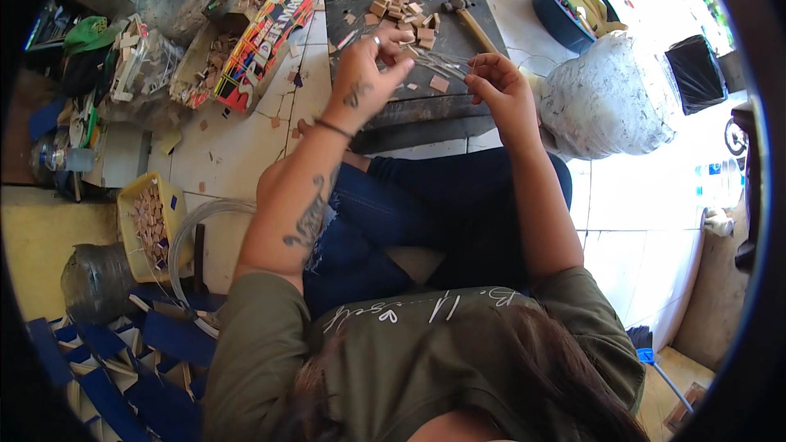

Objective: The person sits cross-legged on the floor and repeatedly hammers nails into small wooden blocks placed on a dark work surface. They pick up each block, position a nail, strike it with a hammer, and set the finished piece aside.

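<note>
Head view, looking down at crossed legs in blue jeans (426, 213) and at a dark work board (409, 106) just beyond the knees on the pale tiled floor (639, 196). Above the board's near half, left hand (364, 74) with fingers pinched together around one end of a thin bundle of wire strands (438, 61); black band on the wrist, ring on one finger. Right of it, over the same board, right hand (501, 82) with fingertips closed narrowly on the other end of the strands (exact grip too small to tell). Strands stretched between both hands, slightly above the board's surface. On the board's far part, a small heap of little wooden pieces (401, 15), and beside them a hammer (468, 16) lying with handle toward the board's right edge. Left of the board, an open colourful cardboard box (262, 33) with more small pieces inside. Further left and nearer than the board, a yellow basket (151, 225) full of the same pieces, and a grey hoop (192, 229) just beside it. Right of the board, a big white sack (610, 98); beyond the sack, a dark blue tub (565, 4) with yellowish scraps.
</note>
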{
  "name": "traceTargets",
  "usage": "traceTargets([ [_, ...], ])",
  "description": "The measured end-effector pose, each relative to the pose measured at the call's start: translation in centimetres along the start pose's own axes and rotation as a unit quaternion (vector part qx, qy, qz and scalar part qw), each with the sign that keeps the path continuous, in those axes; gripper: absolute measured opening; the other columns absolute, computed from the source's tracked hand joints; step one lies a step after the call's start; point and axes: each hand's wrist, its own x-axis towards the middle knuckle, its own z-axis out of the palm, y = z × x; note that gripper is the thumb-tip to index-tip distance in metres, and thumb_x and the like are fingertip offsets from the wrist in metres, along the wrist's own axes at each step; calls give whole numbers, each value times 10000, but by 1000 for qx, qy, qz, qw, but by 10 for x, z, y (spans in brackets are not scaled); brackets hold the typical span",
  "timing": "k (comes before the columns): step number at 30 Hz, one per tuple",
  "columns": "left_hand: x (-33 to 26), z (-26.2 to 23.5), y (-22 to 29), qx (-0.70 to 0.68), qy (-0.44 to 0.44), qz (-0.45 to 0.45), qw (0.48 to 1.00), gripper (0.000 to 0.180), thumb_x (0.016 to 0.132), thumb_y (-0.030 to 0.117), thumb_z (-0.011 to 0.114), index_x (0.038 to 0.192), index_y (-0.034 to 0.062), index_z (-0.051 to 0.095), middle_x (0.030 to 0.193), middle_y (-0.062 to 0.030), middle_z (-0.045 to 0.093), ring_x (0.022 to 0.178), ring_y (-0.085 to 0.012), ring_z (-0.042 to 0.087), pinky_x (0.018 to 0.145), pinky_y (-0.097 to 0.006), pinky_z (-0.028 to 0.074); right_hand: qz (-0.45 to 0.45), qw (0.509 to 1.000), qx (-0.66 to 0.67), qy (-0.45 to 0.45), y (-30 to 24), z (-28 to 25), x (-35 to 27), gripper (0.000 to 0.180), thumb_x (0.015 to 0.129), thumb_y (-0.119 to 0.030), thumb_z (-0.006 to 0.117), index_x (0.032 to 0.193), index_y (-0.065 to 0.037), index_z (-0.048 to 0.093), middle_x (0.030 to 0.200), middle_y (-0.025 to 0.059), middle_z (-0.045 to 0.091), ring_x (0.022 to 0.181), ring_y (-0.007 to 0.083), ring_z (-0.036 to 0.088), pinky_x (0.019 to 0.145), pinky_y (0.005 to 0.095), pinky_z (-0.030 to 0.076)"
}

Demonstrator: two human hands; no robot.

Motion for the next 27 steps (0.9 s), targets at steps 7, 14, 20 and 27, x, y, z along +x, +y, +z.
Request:
traceTargets([
  [7,-60,13,9,44,11,-13,999,142,762,31,721,899,34,686,838,-87,654,792,-193,647,747,-298,501,-17,997,-54,-50,-1,21,-8,108,838,-100,695,881,-9,654,798,24,671,731,62,606,633,206,469],
  [14,-60,11,-3,56,32,26,998,123,727,128,752,818,78,687,759,-61,642,763,-230,603,745,-358,457,-97,982,-155,-47,-5,44,-16,132,801,-79,722,875,2,649,799,43,693,744,83,646,697,240,515],
  [20,-60,4,-7,75,14,12,997,133,721,165,763,824,107,700,733,-48,641,747,-227,589,752,-359,426,-171,956,-234,-51,-12,55,-15,131,795,-81,721,857,13,653,778,92,699,735,135,685,697,267,531],
  [27,-60,6,-10,76,20,16,997,137,721,177,765,815,101,700,727,-44,644,763,-231,592,764,-364,424,-187,942,-273,-56,-13,57,-15,133,781,-89,721,853,4,659,782,113,696,724,180,693,682,283,531],
])
